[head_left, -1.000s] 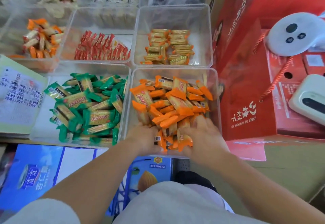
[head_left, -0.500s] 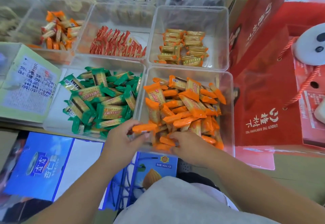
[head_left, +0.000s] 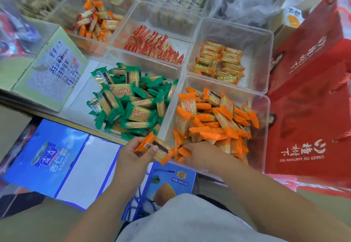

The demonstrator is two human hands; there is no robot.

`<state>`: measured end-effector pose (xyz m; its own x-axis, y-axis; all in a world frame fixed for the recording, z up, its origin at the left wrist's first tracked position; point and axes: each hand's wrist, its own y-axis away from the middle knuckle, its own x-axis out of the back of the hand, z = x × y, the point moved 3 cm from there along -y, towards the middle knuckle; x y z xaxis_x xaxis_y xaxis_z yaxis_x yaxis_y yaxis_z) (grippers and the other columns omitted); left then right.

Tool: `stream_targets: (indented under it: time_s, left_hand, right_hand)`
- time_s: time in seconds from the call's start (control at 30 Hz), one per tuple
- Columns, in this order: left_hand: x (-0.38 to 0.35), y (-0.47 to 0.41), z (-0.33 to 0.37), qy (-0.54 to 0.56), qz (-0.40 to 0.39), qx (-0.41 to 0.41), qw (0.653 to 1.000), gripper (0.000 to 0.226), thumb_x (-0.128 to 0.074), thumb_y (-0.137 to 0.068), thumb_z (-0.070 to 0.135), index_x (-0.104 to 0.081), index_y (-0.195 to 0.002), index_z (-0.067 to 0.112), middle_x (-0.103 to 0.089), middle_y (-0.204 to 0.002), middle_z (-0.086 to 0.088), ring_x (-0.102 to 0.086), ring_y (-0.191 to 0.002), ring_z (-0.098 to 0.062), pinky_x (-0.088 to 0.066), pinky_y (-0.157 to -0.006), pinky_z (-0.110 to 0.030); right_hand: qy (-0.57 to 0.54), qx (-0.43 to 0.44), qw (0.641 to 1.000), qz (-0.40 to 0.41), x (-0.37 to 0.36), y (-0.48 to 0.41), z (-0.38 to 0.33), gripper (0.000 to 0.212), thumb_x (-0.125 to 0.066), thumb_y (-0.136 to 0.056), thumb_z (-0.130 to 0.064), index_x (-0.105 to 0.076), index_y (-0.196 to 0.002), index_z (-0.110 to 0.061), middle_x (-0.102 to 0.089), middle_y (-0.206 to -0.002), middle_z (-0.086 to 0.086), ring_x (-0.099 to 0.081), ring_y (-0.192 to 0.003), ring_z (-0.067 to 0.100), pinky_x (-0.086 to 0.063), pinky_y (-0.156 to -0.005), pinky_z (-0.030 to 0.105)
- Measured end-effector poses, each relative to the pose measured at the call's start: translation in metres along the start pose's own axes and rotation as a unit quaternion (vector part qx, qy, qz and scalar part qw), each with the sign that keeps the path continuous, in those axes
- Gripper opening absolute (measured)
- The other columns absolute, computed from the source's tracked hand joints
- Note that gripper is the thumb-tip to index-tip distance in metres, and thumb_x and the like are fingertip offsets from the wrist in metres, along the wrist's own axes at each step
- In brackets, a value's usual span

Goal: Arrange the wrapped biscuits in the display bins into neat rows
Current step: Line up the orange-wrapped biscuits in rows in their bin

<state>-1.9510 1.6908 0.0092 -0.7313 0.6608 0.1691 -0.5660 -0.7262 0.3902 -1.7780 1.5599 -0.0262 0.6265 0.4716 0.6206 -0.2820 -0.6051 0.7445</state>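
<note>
The red gift box (head_left: 311, 97) stands against the right side of the orange-biscuit bin (head_left: 237, 91), and the bin of green-wrapped biscuits (head_left: 83, 97) touches its left side. Inside the orange-biscuit bin, the orange-wrapped biscuits (head_left: 218, 120) lie in a loose heap. The right hand (head_left: 203, 152) reaches over its near wall onto the heap; whether it grips a packet cannot be told. The left hand (head_left: 133, 158), just outside the near left corner, pinches one orange packet (head_left: 155, 148) between thumb and fingers.

A red gift box (head_left: 311, 109) stands at the right, blue cartons (head_left: 47, 156) nearest, a pale green box (head_left: 55, 71) at the left
</note>
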Motion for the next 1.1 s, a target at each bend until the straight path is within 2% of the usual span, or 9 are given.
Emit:
stream_targets:
  time_s: [0.1,0.17,0.33,0.43,0.57,0.67,0.87,1.0,1.1]
  left_hand:
    - [0.005,-0.001,-0.004,0.041,0.014,0.017,0.999,0.017,-0.072,-0.091,0.011,-0.072,-0.090,0.028,-0.075,-0.085,-0.001,-0.073,-0.081,-0.018,-0.060,-0.066,-0.024]
    - [0.011,-0.001,-0.008,0.064,0.027,0.031,0.997,0.012,-0.071,-0.091,0.011,-0.071,-0.094,0.023,-0.075,-0.086,-0.002,-0.074,-0.083,-0.020,-0.060,-0.067,-0.024]
    - [0.025,0.007,-0.017,0.080,0.037,0.050,0.995,0.011,-0.072,-0.091,0.014,-0.071,-0.100,0.019,-0.075,-0.090,-0.005,-0.075,-0.085,-0.022,-0.062,-0.080,-0.045]
    - [0.033,0.011,-0.020,0.077,0.046,0.043,0.995,0.009,-0.073,-0.091,0.013,-0.072,-0.095,0.021,-0.075,-0.089,-0.005,-0.074,-0.085,-0.024,-0.060,-0.084,-0.051]
    - [0.038,0.016,-0.022,0.082,0.040,0.045,0.995,0.013,-0.073,-0.091,0.014,-0.071,-0.092,0.026,-0.075,-0.089,-0.005,-0.074,-0.086,-0.026,-0.058,-0.087,-0.055]
    - [0.040,0.018,-0.021,0.073,0.034,0.046,0.996,0.014,-0.073,-0.091,0.016,-0.071,-0.091,0.031,-0.074,-0.088,-0.006,-0.073,-0.086,-0.028,-0.058,-0.087,-0.057]
    - [0.039,0.018,-0.009,0.050,0.008,0.028,0.998,0.017,-0.074,-0.090,0.015,-0.071,-0.094,0.032,-0.074,-0.091,-0.003,-0.071,-0.090,-0.029,-0.057,-0.088,-0.054]
    - [0.031,0.012,0.005,-0.015,-0.019,-0.015,1.000,0.023,-0.075,-0.088,0.018,-0.069,-0.095,0.039,-0.072,-0.090,0.007,-0.068,-0.084,-0.015,-0.054,-0.073,-0.030]
    - [0.015,0.007,0.024,-0.079,-0.065,-0.072,0.992,0.032,-0.077,-0.087,0.016,-0.066,-0.090,0.045,-0.067,-0.091,0.016,-0.063,-0.083,-0.004,-0.048,-0.067,-0.014]
  right_hand:
    - [0.033,0.030,0.994,0.101,0.009,0.003,-0.015,0.028,-0.047,-0.099,-0.039,-0.063,-0.114,-0.021,-0.062,-0.095,0.006,-0.063,-0.093,0.031,-0.053,-0.072,0.038]
    - [0.043,0.094,0.988,0.113,0.011,0.001,-0.029,0.028,-0.046,-0.101,-0.025,-0.064,-0.121,-0.019,-0.062,-0.099,0.009,-0.063,-0.093,0.031,-0.049,-0.069,0.037]
    - [0.103,0.119,0.987,0.026,0.009,-0.022,-0.050,0.029,-0.047,-0.102,-0.018,-0.068,-0.119,-0.008,-0.061,-0.107,0.013,-0.054,-0.107,0.031,-0.049,-0.085,0.039]
    - [0.258,0.115,0.958,-0.045,0.010,-0.035,-0.060,0.012,-0.057,-0.096,-0.014,-0.065,-0.104,-0.011,-0.058,-0.102,0.008,-0.050,-0.098,0.026,-0.049,-0.068,0.038]
    - [0.354,0.087,0.921,-0.140,0.009,-0.046,-0.058,0.059,-0.054,-0.096,-0.009,-0.044,-0.149,-0.031,-0.033,-0.155,0.017,-0.052,-0.117,0.029,-0.055,-0.072,0.040]
    - [0.392,0.057,0.902,-0.170,0.009,-0.045,-0.058,0.065,-0.051,-0.098,-0.010,-0.032,-0.157,-0.032,-0.005,-0.167,0.018,-0.053,-0.124,0.037,-0.051,-0.066,0.040]
    - [0.398,0.050,0.911,-0.095,0.011,-0.023,-0.045,0.056,-0.057,-0.093,-0.014,-0.048,-0.148,-0.010,-0.032,-0.155,0.015,-0.059,-0.086,0.034,-0.035,-0.048,0.037]
    - [0.368,0.067,0.926,-0.043,0.010,-0.003,-0.022,0.048,-0.048,-0.097,-0.016,-0.049,-0.145,-0.017,-0.039,-0.143,0.011,-0.060,-0.102,0.036,-0.048,-0.065,0.042]
    - [0.354,0.082,0.931,-0.031,0.003,0.008,0.000,0.051,-0.042,-0.101,-0.026,-0.040,-0.151,-0.035,-0.031,-0.155,0.005,-0.039,-0.135,0.042,-0.040,-0.099,0.054]
